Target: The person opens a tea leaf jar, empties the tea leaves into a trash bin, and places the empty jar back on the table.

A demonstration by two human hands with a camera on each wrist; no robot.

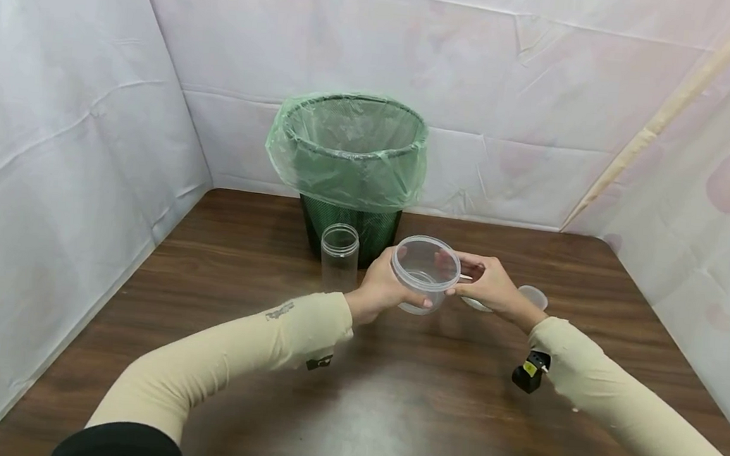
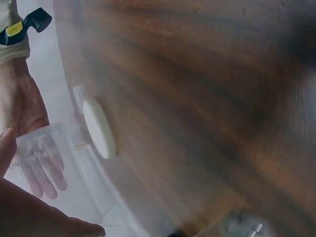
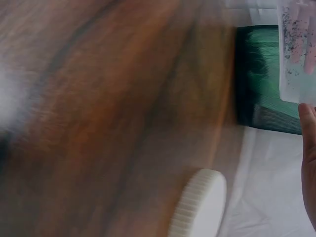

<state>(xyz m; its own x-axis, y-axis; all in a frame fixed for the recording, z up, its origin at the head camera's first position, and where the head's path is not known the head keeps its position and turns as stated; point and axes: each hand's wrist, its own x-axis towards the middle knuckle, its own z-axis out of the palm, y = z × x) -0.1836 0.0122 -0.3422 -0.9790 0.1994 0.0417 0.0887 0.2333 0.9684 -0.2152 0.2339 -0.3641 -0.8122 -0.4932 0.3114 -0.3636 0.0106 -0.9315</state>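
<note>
A clear, round plastic tub (image 1: 421,278), its open rim facing up and toward the camera, is held above the table. My left hand (image 1: 385,286) grips it from the left, thumb across the near side. On the other side my right hand (image 1: 484,286) holds it with the thumb in front and fingers behind; the left wrist view shows these fingers (image 2: 47,170) through the clear wall. Dark specks or print mark the tub's wall (image 3: 296,74) in the right wrist view. A white ribbed lid (image 3: 200,205) lies below the right hand.
A tall clear jar (image 1: 340,254) stands left of the hands. Behind it is a dark mesh bin (image 1: 321,218) lined with a green bag (image 1: 356,178). A small clear cup (image 1: 533,296) sits beyond the right wrist. White sheets (image 1: 477,73) hang around the wooden table (image 1: 243,248).
</note>
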